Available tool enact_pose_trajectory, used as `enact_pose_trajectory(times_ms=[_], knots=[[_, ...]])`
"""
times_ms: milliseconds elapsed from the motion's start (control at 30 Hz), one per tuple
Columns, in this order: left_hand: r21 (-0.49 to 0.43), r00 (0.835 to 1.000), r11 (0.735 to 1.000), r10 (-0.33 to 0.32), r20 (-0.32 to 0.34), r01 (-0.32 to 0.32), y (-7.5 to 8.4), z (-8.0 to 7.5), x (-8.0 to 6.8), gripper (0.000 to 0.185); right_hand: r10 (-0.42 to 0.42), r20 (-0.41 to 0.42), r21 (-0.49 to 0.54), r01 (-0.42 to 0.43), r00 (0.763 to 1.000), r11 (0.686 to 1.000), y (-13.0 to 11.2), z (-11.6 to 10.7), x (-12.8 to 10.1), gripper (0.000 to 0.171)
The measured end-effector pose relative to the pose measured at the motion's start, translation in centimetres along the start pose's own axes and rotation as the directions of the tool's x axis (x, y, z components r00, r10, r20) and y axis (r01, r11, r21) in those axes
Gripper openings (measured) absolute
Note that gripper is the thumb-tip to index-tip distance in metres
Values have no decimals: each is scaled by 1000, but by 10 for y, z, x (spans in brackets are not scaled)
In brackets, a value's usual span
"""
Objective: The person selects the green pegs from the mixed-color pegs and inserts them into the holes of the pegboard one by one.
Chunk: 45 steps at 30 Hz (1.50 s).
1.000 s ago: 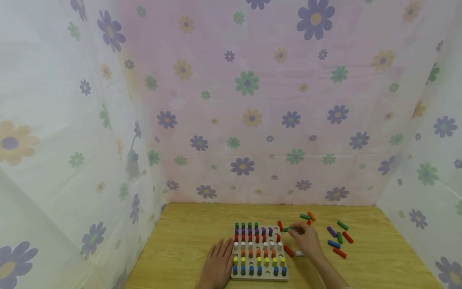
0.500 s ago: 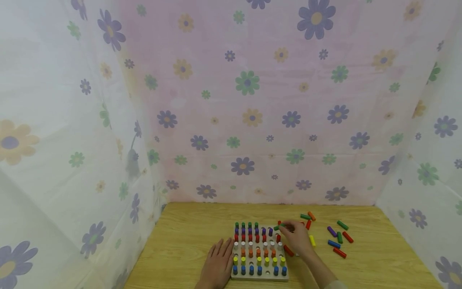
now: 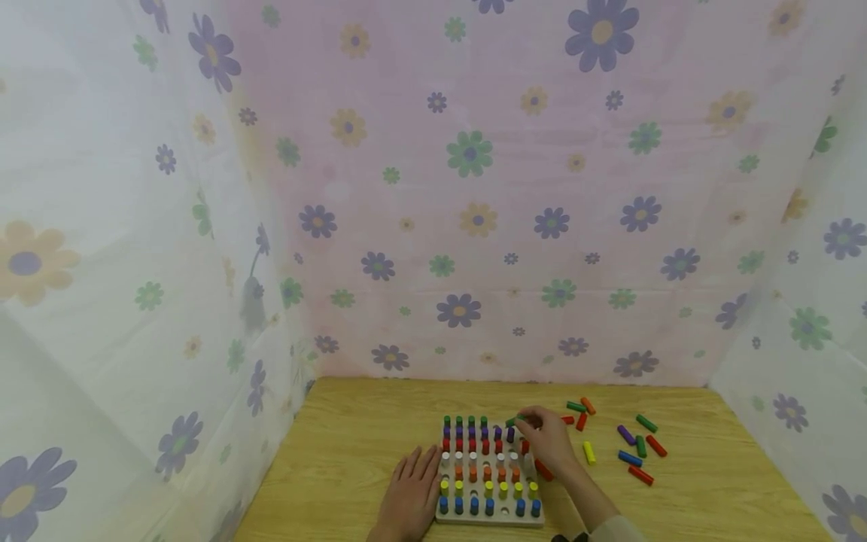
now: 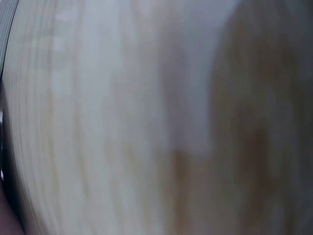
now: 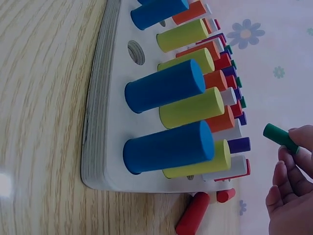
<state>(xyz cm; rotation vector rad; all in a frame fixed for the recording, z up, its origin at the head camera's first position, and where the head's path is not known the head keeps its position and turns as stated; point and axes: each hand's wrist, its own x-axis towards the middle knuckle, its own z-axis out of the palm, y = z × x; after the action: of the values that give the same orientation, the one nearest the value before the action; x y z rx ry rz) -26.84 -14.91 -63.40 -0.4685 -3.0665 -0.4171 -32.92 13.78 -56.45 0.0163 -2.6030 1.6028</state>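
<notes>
Pinching a green peg (image 5: 276, 134) in its fingertips, the right hand (image 3: 550, 443) holds it tilted over the far edge of the pegboard (image 3: 484, 519), just right of four standing green pegs (image 3: 459, 421). Well apart from it, the left hand (image 3: 409, 493) lies fingers straight along the near-left side. I'd turn the peg upright before pressing it home. The right wrist view shows the pinch plainly, though blue pegs (image 5: 166, 85) partly block the rows behind; only the head view clearly shows the left hand, the left wrist's being too blurred to read.

Pegs (image 3: 489, 506) in board (image 3: 482, 518), on table (image 3: 366, 421); loose pegs (image 3: 630, 458) right.
</notes>
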Motion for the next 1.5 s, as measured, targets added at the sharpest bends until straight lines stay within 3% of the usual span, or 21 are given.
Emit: enact_pose_trajectory(times_ms=[267,700,1033,1233,1500], knots=[[-6,1000,1000,7,-6,-7,-1,-2,-1,58,-54,9,-72,55,998,996,-3,11,7,15],[-6,1000,1000,12,-11,-12,-2,0,-3,55,-24,16,-141,26,1000,990,-2,26,17,10],[-13,1000,1000,0,11,0,-2,0,-3,56,-75,38,-161,80,996,984,3,33,20,10],[-13,1000,1000,-6,1,6,-2,1,-2,57,-99,48,-203,107,994,973,-1,34,20,4],[5,1000,1000,8,-13,-8,-3,3,-2,59,-104,67,-244,117,992,963,-1,36,23,10]])
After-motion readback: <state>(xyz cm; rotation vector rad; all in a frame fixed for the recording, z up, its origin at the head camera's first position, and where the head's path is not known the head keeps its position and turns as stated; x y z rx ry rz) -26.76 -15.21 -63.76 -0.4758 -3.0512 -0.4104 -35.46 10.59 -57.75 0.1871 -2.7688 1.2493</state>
